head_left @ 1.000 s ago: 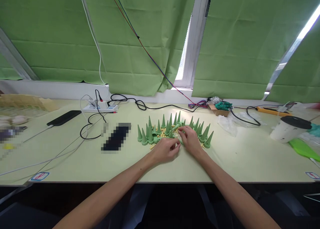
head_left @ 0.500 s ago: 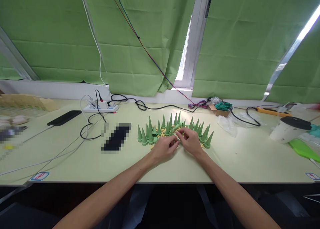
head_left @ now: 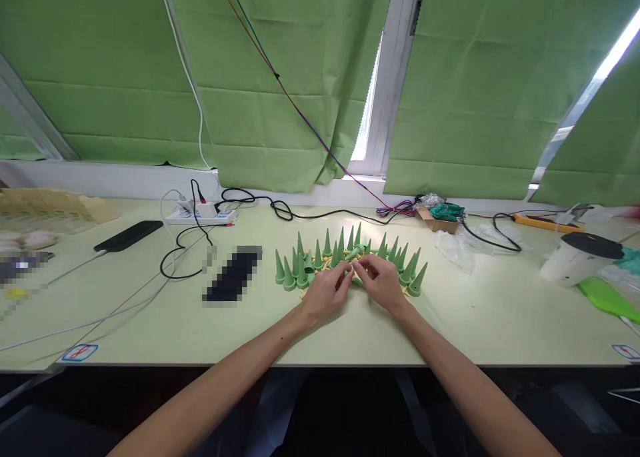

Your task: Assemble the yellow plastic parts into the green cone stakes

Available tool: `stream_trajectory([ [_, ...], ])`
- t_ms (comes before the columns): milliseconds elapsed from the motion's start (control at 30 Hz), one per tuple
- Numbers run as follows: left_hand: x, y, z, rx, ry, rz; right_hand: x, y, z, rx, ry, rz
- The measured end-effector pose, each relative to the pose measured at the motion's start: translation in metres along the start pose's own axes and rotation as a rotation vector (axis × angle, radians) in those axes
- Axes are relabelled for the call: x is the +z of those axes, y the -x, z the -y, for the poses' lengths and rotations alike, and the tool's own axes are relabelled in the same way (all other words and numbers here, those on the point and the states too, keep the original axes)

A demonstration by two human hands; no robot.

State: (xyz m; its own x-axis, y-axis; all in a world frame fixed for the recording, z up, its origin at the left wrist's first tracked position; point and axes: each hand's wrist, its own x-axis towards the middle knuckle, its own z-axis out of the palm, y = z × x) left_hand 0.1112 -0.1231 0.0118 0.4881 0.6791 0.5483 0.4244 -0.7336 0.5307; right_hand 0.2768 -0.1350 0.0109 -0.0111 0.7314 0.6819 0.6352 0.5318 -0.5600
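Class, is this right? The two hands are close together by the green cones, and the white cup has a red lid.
Not quite: the head view shows a black lid on the white cup. The left hand and right hand are close together by the green cones.

Plain green cones (head_left: 417,279) — yellow bits (head_left: 304,294) — white cup (head_left: 569,260), black lid (head_left: 593,244).

Left hand (head_left: 327,288) and right hand (head_left: 383,280) close together, fingers bent, fingertips near each other, both forearms angled inward.

On the table (head_left: 480,324), I see my two hands (head_left: 327,290) close together. Green cones (head_left: 417,280) are standing around them
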Motion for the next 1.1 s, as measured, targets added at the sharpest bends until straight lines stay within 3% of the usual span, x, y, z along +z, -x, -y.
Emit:
stream_trajectory([
  [467, -0.002, -0.002, -0.001, -0.099, 0.067, -0.090, -0.004, 0.001, 0.005, -0.050, -0.092, 0.149],
  [1000, -0.004, -0.004, -0.004, -0.192, 0.100, -0.262, 0.004, 0.003, -0.007, 0.090, -0.089, 0.078],
  [1100, -0.003, -0.005, -0.002, -0.210, 0.085, -0.240, 0.004, 0.003, -0.009, 0.103, -0.039, 0.089],
])
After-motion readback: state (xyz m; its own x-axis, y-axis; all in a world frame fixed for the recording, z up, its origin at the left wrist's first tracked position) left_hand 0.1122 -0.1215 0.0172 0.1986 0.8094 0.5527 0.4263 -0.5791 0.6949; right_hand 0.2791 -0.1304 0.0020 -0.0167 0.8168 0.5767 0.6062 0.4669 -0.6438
